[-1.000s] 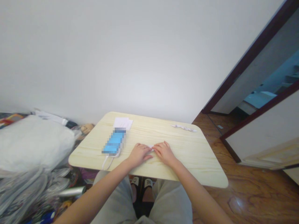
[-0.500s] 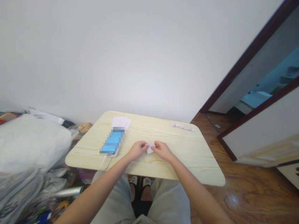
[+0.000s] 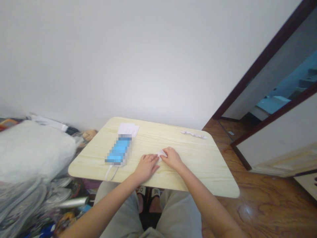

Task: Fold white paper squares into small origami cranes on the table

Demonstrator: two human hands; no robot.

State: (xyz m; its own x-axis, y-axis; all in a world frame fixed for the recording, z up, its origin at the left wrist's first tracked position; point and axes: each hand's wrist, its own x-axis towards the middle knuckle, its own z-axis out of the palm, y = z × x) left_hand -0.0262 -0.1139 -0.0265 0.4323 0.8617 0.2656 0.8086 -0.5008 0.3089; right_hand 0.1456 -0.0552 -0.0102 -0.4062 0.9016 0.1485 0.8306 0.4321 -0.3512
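A small white piece of folded paper [image 3: 161, 154] lies on the pale wood-grain table [image 3: 198, 165], partly covered by my fingers. My right hand [image 3: 172, 158] pinches its right side between thumb and fingers. To the left, my left hand [image 3: 146, 168] rests flat on the tabletop, thumb apart, with its fingertips touching the paper's left edge. The paper's exact folded shape is too small to make out. Near the back right corner sits a row of small folded white paper pieces [image 3: 193, 135].
A phone [image 3: 119, 149] with a blurred screen lies left of my hands, a white cable [image 3: 108, 172] running off the front edge. Behind it are white paper sheets [image 3: 127, 128]. Bags and clutter [image 3: 37, 152] fill the left side; a doorway is at right.
My left hand has gone from pinching the paper to lying flat beside it, slightly nearer me. The paper has turned, and my right hand has shifted a little away from me.
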